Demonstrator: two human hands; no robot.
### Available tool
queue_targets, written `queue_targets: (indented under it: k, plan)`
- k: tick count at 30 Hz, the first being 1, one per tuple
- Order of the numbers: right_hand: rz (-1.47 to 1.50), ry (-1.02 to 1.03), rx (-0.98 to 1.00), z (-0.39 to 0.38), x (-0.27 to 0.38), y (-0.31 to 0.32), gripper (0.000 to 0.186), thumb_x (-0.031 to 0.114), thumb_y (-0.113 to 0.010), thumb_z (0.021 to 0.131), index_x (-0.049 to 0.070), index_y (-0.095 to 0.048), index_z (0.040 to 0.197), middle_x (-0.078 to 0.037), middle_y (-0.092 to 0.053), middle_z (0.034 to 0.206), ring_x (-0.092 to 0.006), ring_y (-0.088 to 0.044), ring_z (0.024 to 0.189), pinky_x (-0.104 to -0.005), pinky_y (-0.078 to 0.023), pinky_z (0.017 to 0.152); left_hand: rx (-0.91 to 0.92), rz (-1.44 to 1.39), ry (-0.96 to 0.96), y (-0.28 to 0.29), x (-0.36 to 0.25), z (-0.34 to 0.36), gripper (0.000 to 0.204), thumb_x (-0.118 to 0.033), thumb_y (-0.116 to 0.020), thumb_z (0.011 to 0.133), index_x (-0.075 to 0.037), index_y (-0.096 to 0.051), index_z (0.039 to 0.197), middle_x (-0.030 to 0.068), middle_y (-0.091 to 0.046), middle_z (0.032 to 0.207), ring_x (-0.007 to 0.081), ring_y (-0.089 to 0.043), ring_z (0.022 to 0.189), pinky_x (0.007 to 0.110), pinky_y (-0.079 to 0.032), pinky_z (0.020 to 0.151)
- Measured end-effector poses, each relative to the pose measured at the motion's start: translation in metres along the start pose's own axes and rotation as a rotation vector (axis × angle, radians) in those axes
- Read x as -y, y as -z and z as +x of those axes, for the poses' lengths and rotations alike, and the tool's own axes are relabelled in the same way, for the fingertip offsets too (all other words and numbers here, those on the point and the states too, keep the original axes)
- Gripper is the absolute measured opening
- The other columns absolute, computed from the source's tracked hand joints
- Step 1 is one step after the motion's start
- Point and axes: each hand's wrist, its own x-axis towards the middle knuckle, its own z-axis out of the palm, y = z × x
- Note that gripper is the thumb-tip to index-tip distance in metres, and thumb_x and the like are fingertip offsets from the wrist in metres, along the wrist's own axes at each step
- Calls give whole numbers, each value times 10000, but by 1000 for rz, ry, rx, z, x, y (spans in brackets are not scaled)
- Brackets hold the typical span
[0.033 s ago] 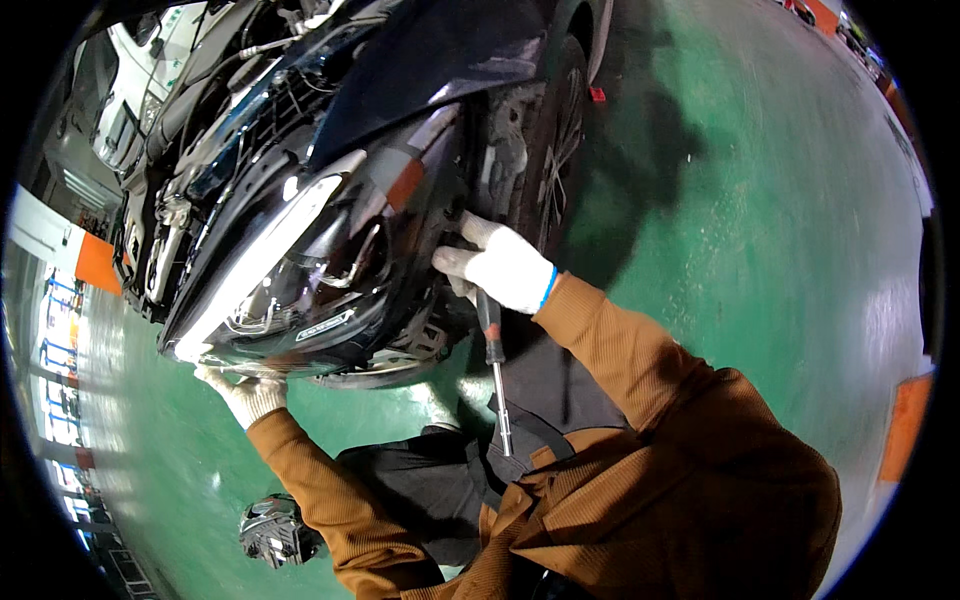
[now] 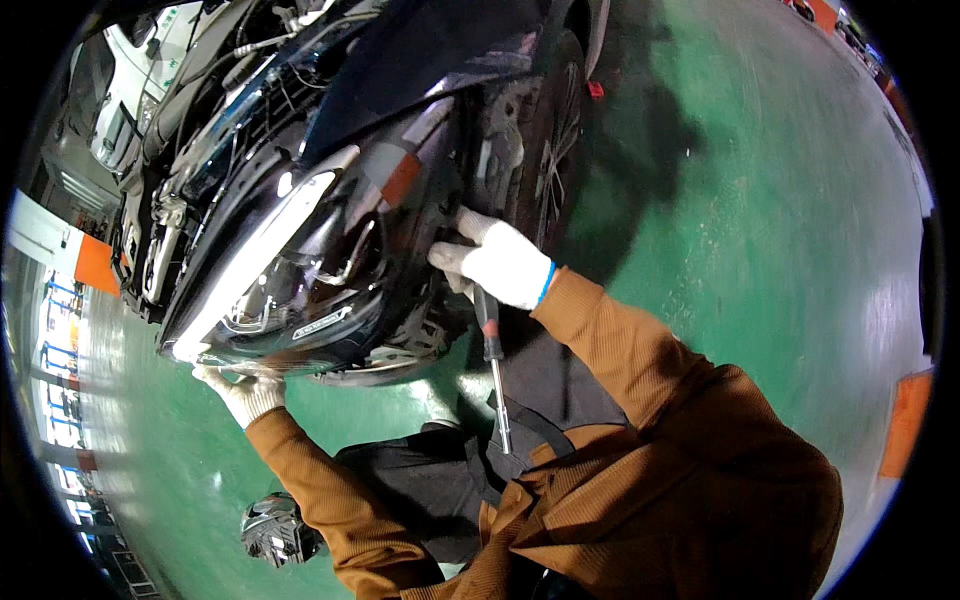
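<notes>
In front of me is a car headlight (image 2: 345, 265), dark and glossy with a bright white strip and an orange reflector. My left hand (image 2: 254, 396), in a white knit glove, grips the lower front tip of the headlight. At its outer rear edge is my right hand (image 2: 500, 262), gloved too, with thumb and fingertips against the dark edge by the wheel arch. A nut driver (image 2: 491, 345) with a black and red handle is held in the right palm, its metal shaft pointing down toward my lap. The handle's upper end is hidden by the hand.
A dark blue fender (image 2: 415, 70) rises above the headlight, with a wheel (image 2: 560, 150) to its right. Exposed front-end parts (image 2: 165, 240) are at left. A black helmet-like object (image 2: 275, 530) is beside my left forearm, over the green floor (image 2: 740, 250).
Almost nothing differs. My right hand has shifted very slightly left with the nut driver still in it; the left hand stays at the headlight's tip.
</notes>
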Motion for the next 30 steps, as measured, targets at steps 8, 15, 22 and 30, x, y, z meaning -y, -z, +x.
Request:
queue_targets:
  k: [8,15,22,30]
  plan:
    - [-72,-35,-24,4,2,-6,318,245,-730,1006,0,-633,1184,-33,-634,731,-107,-582,627,-274,-481,566,27,42,-31,59,-40,70,866,-653,-861,784,-124,-570,1405,55,-646,1366,221,-620,1192,470,-576,1026]
    - [-25,-38,-61,-9,-2,-12,259,283,-667,1052,33,-620,1004,-27,-619,728,-123,-568,617,-283,-471,596,-21,58,63,40,-18,42,843,-639,-916,724,-119,-594,1304,40,-660,1228,207,-642,1032,416,-598,955]
    - [-6,-2,-64,-5,-10,-15,220,248,-657,1055,64,-601,947,-26,-596,686,-116,-549,588,-277,-432,551,-68,-92,159,10,-11,9,509,-579,-925,749,-168,-653,878,-36,-663,733,116,-640,604,260,-574,552]
    - [-172,-10,-119,-8,-9,-22,245,270,-584,1087,31,-627,1128,-42,-565,630,-140,-521,497,-280,-411,472,-39,-100,161,28,-2,26,986,-561,-913,787,81,-472,1392,150,-652,1225,260,-679,1081,399,-630,929]
